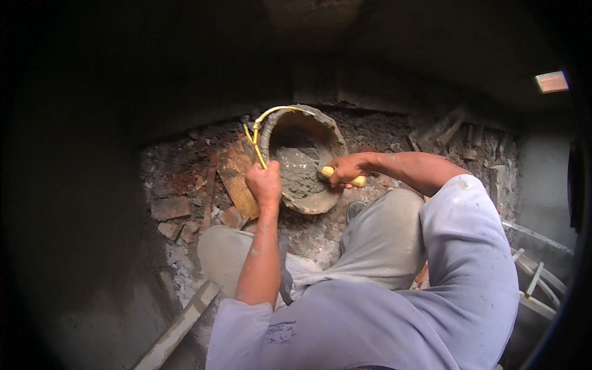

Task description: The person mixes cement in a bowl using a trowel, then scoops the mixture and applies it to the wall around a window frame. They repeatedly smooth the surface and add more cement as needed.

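Observation:
A mortar-caked bucket (320, 132) lies tilted on the rubble, its mouth facing me, with wet grey mortar (299, 172) inside. My left hand (265, 185) grips the bucket's near rim, where a yellow rope handle (259, 132) loops up. My right hand (346, 169) is closed around the yellow wooden handle of a trowel (328, 172), whose blade reaches into the mortar and is mostly hidden by it.
Broken bricks (169, 208) and a wooden board (237, 179) lie left of the bucket on the debris floor. A wooden plank (179, 327) leans at the lower left. My bent knees in grey trousers (382, 240) fill the middle. Timber pieces (536, 283) sit at the right.

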Motion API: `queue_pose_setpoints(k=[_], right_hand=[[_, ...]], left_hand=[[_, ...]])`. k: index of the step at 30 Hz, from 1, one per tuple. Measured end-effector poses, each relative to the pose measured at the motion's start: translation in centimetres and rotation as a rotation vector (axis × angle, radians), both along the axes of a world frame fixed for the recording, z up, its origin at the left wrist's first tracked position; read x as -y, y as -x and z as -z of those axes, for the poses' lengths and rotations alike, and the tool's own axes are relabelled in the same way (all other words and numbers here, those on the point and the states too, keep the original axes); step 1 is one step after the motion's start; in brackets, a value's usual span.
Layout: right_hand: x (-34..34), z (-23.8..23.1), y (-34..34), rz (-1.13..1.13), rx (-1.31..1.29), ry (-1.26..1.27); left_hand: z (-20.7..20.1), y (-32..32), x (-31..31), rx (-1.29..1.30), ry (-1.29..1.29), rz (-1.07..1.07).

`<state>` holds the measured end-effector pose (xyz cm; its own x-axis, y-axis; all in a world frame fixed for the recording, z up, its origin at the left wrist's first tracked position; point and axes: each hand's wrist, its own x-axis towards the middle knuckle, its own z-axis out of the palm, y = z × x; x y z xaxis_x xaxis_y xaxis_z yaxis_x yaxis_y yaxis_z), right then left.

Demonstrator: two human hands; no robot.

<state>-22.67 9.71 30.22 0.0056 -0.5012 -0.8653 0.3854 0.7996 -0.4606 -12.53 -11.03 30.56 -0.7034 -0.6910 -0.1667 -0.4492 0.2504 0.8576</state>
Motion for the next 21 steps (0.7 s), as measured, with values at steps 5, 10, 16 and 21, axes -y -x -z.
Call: queue_pose_setpoints(k=[5,10,16,21], right_hand=[[-0.6,1.1,-1.4,0.053,0.149,0.036],[-1.7,1.8,-3.3,0.161,0.511,0.051],[-1.9,-3.0,-3.1,0.128,0.349,0.152],[-0.4,-6.8,-0.9,-0.273,-0.404,0.066]], left_hand=[[0.4,0.1,-0.1,-0.078,-0.058,-0.07],[0.3,0.5,-0.4,-0.098,-0.05,-0.084],[-0.5,0.9,-1.0,-0.123,-0.034,-0.058],[-1.1,0.7,-1.4,-0.122,-0.142,-0.045]])
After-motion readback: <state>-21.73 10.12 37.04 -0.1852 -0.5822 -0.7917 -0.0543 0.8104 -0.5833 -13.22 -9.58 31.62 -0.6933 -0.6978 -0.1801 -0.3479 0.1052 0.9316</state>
